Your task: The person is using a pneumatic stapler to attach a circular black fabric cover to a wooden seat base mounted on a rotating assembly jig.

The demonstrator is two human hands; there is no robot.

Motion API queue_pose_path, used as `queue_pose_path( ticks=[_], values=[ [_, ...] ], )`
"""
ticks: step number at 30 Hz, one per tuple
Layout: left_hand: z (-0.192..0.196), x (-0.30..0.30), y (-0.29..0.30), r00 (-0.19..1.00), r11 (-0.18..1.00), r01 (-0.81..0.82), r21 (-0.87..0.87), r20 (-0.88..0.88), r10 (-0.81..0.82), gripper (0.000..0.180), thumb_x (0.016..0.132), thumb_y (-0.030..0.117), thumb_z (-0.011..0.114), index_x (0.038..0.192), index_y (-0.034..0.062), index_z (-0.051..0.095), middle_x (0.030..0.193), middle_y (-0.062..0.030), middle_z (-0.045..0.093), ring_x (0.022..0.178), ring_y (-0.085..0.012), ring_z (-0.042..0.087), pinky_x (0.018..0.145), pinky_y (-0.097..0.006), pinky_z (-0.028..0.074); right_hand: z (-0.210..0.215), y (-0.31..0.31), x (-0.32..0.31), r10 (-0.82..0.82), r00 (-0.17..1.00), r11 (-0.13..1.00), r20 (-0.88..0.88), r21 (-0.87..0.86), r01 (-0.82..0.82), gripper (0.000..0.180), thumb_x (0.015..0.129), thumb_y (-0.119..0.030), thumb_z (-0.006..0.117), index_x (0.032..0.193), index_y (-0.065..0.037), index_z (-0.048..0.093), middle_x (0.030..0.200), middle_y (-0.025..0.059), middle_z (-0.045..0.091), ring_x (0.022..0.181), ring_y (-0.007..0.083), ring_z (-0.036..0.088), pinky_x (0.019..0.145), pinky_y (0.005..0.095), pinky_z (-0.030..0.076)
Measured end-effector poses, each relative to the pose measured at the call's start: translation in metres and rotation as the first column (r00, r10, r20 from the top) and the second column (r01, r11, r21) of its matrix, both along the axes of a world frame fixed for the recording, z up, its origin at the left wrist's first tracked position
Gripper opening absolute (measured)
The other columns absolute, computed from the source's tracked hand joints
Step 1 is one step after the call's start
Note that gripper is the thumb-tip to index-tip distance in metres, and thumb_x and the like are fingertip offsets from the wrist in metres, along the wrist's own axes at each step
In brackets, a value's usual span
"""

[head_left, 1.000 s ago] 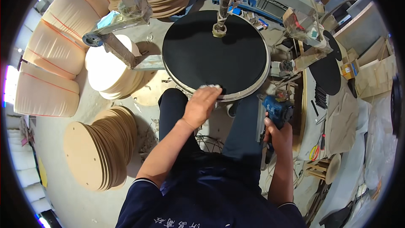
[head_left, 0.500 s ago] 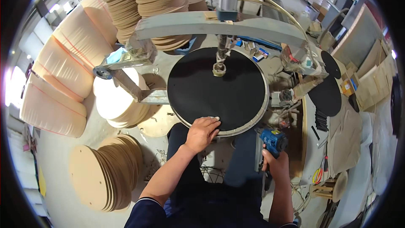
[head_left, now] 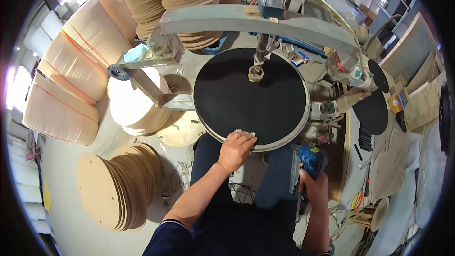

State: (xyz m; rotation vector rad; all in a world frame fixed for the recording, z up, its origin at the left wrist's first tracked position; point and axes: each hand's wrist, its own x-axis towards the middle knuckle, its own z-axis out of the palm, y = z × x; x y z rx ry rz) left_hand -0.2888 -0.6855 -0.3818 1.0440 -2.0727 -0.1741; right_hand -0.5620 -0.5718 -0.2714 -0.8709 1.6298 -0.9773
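Left hand [head_left: 235,150] pressed flat on a pale rag [head_left: 245,133] at the near rim of the black disc [head_left: 251,97], centred under the clamp spindle [head_left: 256,72]. Right hand [head_left: 313,187] clenched round the blue power tool [head_left: 311,159], just right. Keep rag pressure even, tool clear of rim.

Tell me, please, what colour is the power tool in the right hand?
Blue, with dark parts: the power tool shows best in the head view, gripped by the right hand.

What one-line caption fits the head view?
Left hand presses a pale pad on a black round disc's rim; right hand grips a blue power tool.
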Motion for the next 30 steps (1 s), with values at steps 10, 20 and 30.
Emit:
queue_pose_path(
  ticks=[10, 20, 30],
  values=[
    [0.000, 0.001, 0.006, 0.999, 1.000, 0.015, -0.027, 0.037, -0.014, 0.032, 0.080, 0.009, 0.078, 0.113, 0.0095, 0.077, 0.113, -0.0027, 0.073, 0.106, -0.0244, 0.067, 0.094, -0.040, 0.054, 0.001, 0.006, 0.001, -0.017, 1.000, 1.000, -0.010, 0.019, 0.017, 0.020, 0.096, -0.017, 0.070, 0.112, -0.004, 0.069, 0.064, 0.0003, 0.060, 0.049, 0.0114, 0.056, 0.049, 0.0288, 0.046],
    [-0.001, 0.001, -0.001, 0.998, 1.000, -0.011, -0.023, 0.067, 0.012, 0.033, 0.078, 0.007, 0.075, 0.111, 0.0088, 0.076, 0.105, -0.0044, 0.068, 0.102, -0.0265, 0.065, 0.094, -0.042, 0.052, 0.003, -0.005, 0.004, -0.014, 1.000, 1.000, -0.009, 0.014, 0.014, 0.025, 0.098, -0.019, 0.069, 0.116, -0.002, 0.069, 0.061, -0.0004, 0.059, 0.048, 0.0103, 0.055, 0.048, 0.0277, 0.043],
    [0.006, 0.001, 0.001, 0.993, 1.000, 0.003, -0.006, 0.114, -0.002, 0.028, 0.082, 0.007, 0.075, 0.109, 0.0084, 0.076, 0.102, -0.0039, 0.068, 0.100, -0.0256, 0.064, 0.091, -0.041, 0.051, -0.001, 0.001, -0.002, 0.003, 0.998, 1.000, 0.058, 0.022, -0.005, 0.027, 0.098, -0.016, 0.069, 0.119, 0.000, 0.068, 0.061, 0.0013, 0.059, 0.048, 0.0111, 0.054, 0.050, 0.0274, 0.044]
  ],
)
